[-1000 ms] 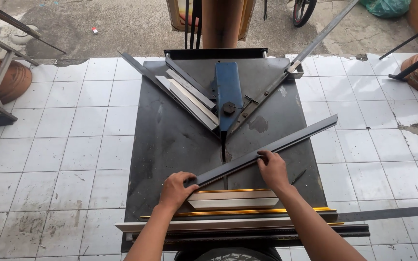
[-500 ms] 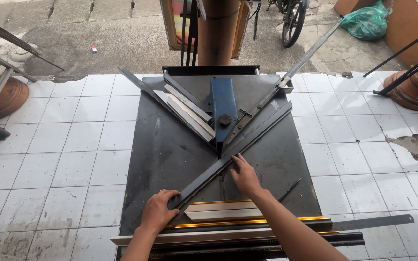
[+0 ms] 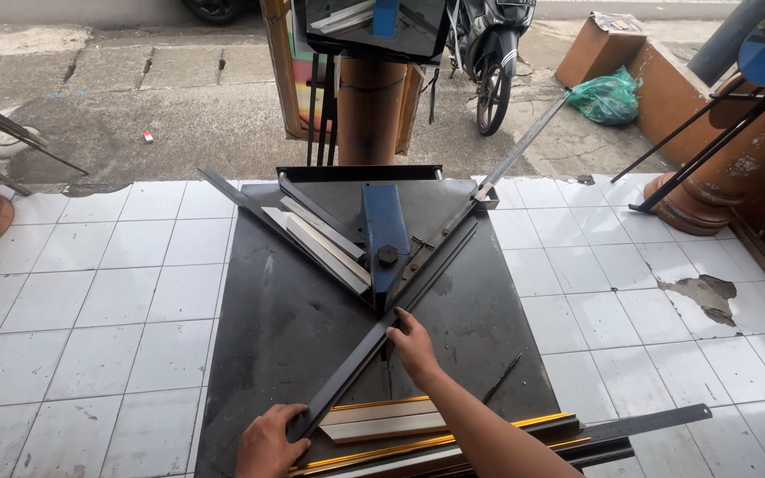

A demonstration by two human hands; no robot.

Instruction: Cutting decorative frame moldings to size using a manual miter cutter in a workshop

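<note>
Black metal table (image 3: 294, 336) on white tiles: dark moulding strip (image 3: 374, 341) laid diagonally; left hand (image 3: 269, 441) grip pinching its lower end, right hand (image 3: 415, 345) fingers pressed flat mid-length.

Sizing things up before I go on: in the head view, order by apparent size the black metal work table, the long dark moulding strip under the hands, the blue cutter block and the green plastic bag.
1. Black metal work table
2. Long dark moulding strip
3. Blue cutter block
4. Green plastic bag, which lies farther from the camera, so its rank is unsure.
</note>
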